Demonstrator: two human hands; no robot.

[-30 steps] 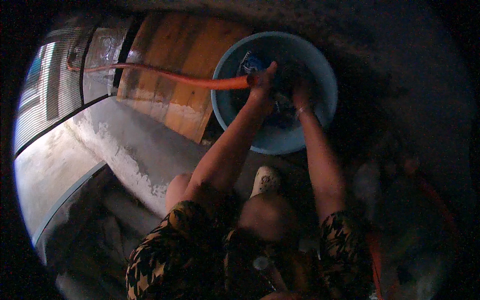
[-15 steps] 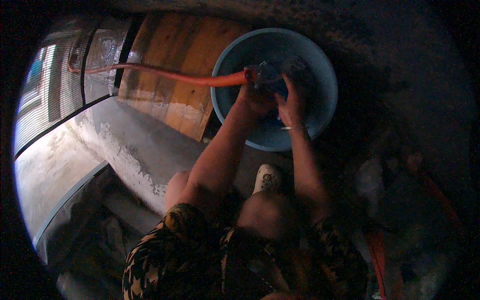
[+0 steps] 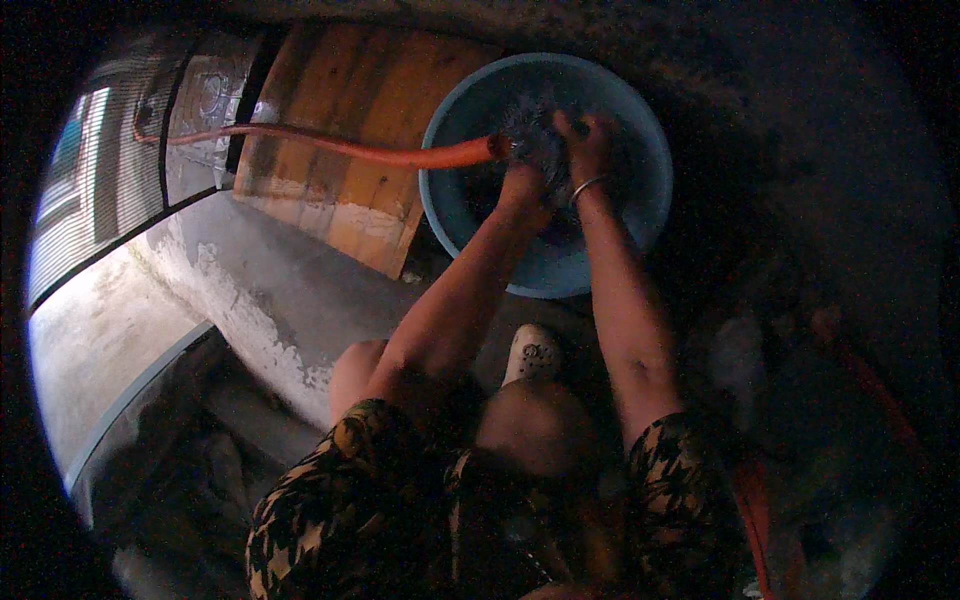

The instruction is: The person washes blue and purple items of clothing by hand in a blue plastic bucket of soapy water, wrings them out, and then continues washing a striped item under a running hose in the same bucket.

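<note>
A round light-blue basin [image 3: 652,215] stands on the floor in front of me, with both my hands inside its rim. An orange hose [image 3: 430,158] crosses its left side, and a grey, blurred splash of water [image 3: 535,130] spreads at its mouth. My left hand [image 3: 526,186] reaches in just below the hose mouth; its fingers are lost in the splash and shadow. My right hand [image 3: 590,148], a bracelet on its wrist, is at the splash's right side. Its thumb and fingers stand apart, and I see nothing held between them. The basin's contents are too dark to make out.
A wooden board [image 3: 340,130] lies left of the basin, under the hose. Beside it runs a concrete ledge [image 3: 270,260] with peeling white paint. My foot in a pale clog [image 3: 530,355] is just below the basin. A red strap-like thing [image 3: 752,510] lies at lower right.
My right hand has turned and shifted slightly up and away from the left. The dark bluish thing between my hands no longer shows. The splash at the hose mouth has become larger.
</note>
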